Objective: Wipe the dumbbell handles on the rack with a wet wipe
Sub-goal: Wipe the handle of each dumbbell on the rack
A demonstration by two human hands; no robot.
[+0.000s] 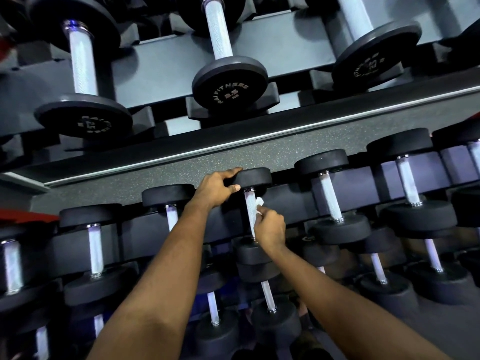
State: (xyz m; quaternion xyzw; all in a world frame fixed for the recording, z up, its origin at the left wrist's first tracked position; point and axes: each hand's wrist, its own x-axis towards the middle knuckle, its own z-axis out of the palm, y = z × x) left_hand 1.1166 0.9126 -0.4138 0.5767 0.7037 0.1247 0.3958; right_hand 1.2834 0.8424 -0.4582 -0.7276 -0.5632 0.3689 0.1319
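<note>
1. One wet wipe (259, 203), white and crumpled, was seen pressed against the right side of a knurled silver handle (250, 214) on the middle tier of the rack (233, 137).
2. The wipe was pinched by the right hand (270, 229), whose fingers were curled close beside the handle's lower half.
3. The far head (255, 176) of the same dumbbell was gripped by the left hand (214, 188), with fingers laid over the black disc and the thumb under it.
4. Two bare forearms were seen reaching in from the bottom edge.
5. Along the middle tier six handles were counted, the wiped one included, and a seventh was cut by the right edge.
6. On the top tier three dumbbells (230, 89) were counted, each resting in black cradles; "FITNESS" could be read on the middle one's end face.
7. On the lowest tier further handles were partly hidden behind the arms and heads, so their number could not be told.
8. A speckled grey surface (181, 165) was visible between the top and middle tiers.
</note>
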